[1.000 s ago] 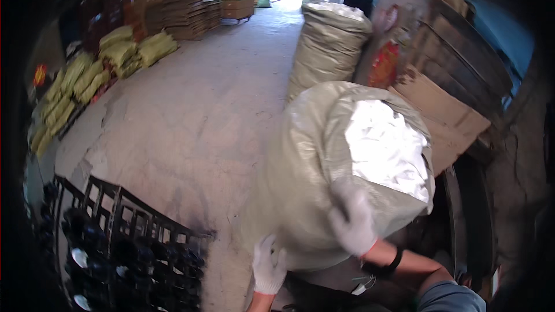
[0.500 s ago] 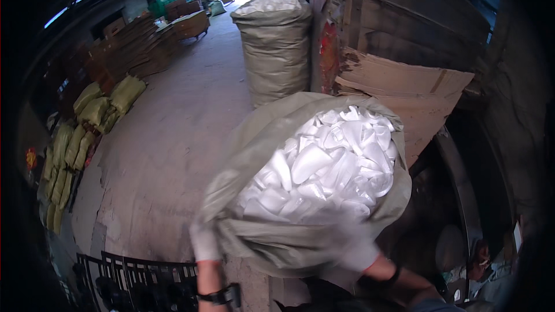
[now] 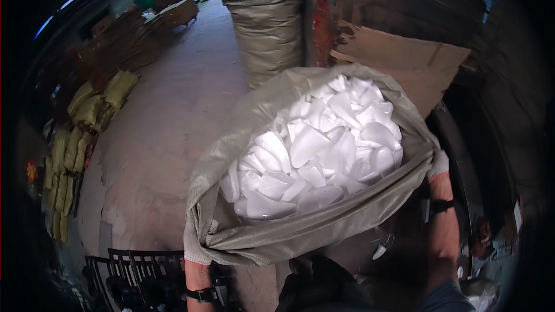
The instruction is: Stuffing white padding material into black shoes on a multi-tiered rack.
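Note:
A large olive-grey woven sack (image 3: 324,234) stands open-mouthed in front of me, filled with white curved pieces (image 3: 324,150) that look like moulded foam or plastic. In a white glove, my left hand (image 3: 198,245) grips the rim at the near left corner, its fingers partly hidden by the folded cloth. My right hand (image 3: 437,164), also gloved, is closed on the rim at the right end. Between my hands the near edge is drawn out taut, and the mouth is stretched wide. Each wrist wears a dark band.
A second full sack (image 3: 266,29) stands just beyond, beside a post. Flattened cardboard (image 3: 404,60) leans at the right. Yellowish bundles (image 3: 87,110) are piled along the left. Black slatted frames (image 3: 139,271) stand at the lower left. A loose white piece (image 3: 379,251) lies near my feet.
My right hand has moved from the near side of the rim to its right end, spreading the mouth wider. My left hand stays at the left corner. The view has shifted slightly.

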Available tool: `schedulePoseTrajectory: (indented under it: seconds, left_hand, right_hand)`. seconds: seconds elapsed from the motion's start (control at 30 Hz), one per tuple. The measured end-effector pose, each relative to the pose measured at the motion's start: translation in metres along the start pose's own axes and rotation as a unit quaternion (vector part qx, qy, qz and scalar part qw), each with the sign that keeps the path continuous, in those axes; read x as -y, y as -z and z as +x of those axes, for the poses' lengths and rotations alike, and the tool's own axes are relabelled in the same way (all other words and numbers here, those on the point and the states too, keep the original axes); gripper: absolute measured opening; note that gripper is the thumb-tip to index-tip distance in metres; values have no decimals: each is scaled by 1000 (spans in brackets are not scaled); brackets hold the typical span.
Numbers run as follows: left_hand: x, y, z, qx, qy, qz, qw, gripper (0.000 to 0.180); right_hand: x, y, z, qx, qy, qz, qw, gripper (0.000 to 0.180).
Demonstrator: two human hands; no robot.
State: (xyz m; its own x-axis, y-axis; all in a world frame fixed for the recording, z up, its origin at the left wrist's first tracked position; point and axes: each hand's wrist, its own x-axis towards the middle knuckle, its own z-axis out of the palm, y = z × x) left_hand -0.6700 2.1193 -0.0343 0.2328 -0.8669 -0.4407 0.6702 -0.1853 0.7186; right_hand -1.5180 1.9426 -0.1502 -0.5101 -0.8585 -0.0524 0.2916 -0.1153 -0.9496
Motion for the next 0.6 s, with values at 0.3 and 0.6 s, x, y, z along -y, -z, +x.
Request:
schedulePoseTrajectory:
  seconds: [0.3, 0.6]
  left_hand:
    - [37, -30, -21, -27, -197, 44, 979, 50]
    - [170, 164, 57, 11, 93, -109, 990, 59]
  right_hand:
    - [153, -39, -70, 3, -14, 101, 995, 43]
    - [55, 42, -73, -34, 66, -226, 971, 44]
